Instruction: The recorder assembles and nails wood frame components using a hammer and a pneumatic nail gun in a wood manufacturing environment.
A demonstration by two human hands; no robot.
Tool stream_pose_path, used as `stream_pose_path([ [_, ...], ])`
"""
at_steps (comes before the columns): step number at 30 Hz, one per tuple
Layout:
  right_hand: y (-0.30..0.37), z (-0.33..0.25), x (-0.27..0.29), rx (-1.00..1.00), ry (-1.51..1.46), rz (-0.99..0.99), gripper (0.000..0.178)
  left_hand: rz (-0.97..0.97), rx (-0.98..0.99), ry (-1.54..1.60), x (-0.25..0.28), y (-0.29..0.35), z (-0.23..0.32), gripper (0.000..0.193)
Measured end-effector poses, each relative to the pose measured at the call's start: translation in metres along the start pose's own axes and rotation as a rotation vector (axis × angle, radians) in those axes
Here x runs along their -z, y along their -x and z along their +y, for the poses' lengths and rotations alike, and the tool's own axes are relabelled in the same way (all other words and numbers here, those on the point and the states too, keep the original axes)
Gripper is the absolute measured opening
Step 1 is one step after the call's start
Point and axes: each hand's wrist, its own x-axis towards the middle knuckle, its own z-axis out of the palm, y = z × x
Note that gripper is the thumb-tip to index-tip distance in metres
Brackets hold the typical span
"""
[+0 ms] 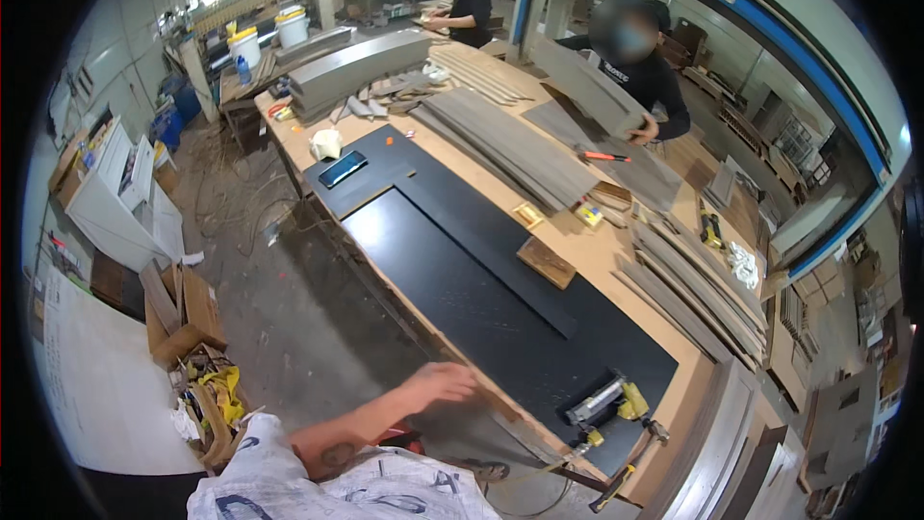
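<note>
My left hand [443, 383] hovers at the near edge of the workbench, its fingers loosely stretched and holding nothing that I can see. Beside it lies a large black panel [438, 274] with a raised black strip [481, 265] along it. A nail gun [597, 403] with a yellow part rests on the panel's near right end. Close to that, a hammer [616, 486] sits at the bench edge. Further along are a small brown wood block [546, 262] and a phone [343, 169]. My right hand is out of view.
Grey boards [510, 149] are stacked across the bench [602, 274], with more strips [693, 279] at the right. Opposite me, a co-worker [640, 72] holds a long grey box-shaped piece [592, 91]. A white cabinet [125, 193] and a cardboard box [197, 318] stand left. A hose [539, 472] hangs near the bench.
</note>
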Motion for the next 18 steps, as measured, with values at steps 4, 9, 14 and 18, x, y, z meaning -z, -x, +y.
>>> stream_pose_path([
  [4, 0.035, 0.105, 0.275, -0.158, -0.239, 0.217, 0.057, -0.09, -0.306, 0.171, 0.158, 0.021, -0.024, 0.032],
  [9, 0.092, 0.093, 0.286, -0.4, -0.463, 0.388, 0.083, 0.248, -0.071, 0.006, 0.201, 0.058, 0.009, 0.048],
  [14, 0.127, 0.066, 0.252, -0.439, -0.271, 0.496, 0.086, 0.301, -0.023, -0.005, 0.196, 0.045, 0.016, 0.038],
  [18, 0.146, 0.077, 0.204, -0.279, 0.457, 0.784, 0.084, 0.28, -0.032, -0.033, 0.184, 0.029, 0.01, 0.037],
])
